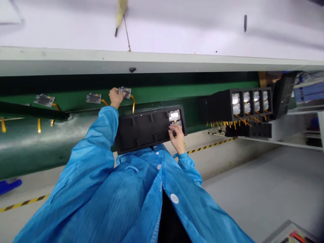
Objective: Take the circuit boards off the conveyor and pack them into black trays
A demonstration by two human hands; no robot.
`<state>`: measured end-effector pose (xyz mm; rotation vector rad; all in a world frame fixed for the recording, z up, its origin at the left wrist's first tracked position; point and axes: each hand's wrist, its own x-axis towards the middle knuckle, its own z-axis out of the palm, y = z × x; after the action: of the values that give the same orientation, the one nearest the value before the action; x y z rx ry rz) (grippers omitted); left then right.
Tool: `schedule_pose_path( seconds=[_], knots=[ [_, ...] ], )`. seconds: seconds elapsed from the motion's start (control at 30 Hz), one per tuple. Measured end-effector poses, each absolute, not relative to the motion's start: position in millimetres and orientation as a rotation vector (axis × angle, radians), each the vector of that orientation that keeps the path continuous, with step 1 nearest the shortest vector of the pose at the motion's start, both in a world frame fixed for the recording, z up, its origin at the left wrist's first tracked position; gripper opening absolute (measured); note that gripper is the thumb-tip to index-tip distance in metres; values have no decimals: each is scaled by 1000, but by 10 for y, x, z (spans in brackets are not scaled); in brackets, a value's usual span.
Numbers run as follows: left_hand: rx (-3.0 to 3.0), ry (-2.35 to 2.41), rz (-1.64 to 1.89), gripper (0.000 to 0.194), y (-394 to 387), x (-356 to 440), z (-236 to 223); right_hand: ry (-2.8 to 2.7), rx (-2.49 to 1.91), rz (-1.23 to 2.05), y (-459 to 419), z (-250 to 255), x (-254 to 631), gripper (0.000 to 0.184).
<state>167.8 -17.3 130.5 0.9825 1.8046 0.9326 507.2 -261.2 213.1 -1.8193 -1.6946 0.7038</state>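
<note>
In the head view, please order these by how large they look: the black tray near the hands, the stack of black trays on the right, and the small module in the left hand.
1. Black tray and stack of trays: alike, and nearness differs, so unranked.
2. Module in the left hand: clearly smallest.

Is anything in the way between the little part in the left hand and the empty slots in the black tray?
Nothing visible blocks it. The left hand holds a small module over the green conveyor belt, just above the black tray. The tray's left slots lie open; the right hand rests at the filled slots on its right end.
</note>
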Motion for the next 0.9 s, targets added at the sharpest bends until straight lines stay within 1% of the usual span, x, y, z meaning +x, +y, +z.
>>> schedule_pose_path(
  seconds=[0.1, 0.2, 0.3, 0.4, 0.5, 0.63, 0.77, 0.9],
  knots=[
    [789, 1612, 1110, 40, -607, 1928, 1698, -1657, -1758, 805, -2488, 2266, 4687, 22],
    [704, 1355, 1225, 43, -1297, 2226, 2024, -1631, -1670, 836, -2322, 2369, 4428, 23],
    [593, 1257, 1210, 50, -1937, 2481, 2152, -1582, -1632, 873, -2196, 2409, 4315, 27],
    [518, 1277, 1152, 52, -2316, 2607, 2153, -1534, -1618, 958, -2158, 2374, 4299, 28],
    [534, 1309, 1094, 51, -2473, 2587, 2136, -1409, -1602, 1132, -2200, 2305, 4327, 30],
    [693, 1294, 1074, 42, -2532, 2490, 2158, -1248, -1593, 1339, -2288, 2260, 4414, 37],
    [710, 1217, 948, 35, -2530, 2571, 2164, -1162, -1596, 1355, -2345, 2260, 4572, 41],
    [556, 1059, 880, 44, -2465, 2848, 2088, -1118, -1633, 1323, -2342, 2157, 4773, 44]
  ],
)
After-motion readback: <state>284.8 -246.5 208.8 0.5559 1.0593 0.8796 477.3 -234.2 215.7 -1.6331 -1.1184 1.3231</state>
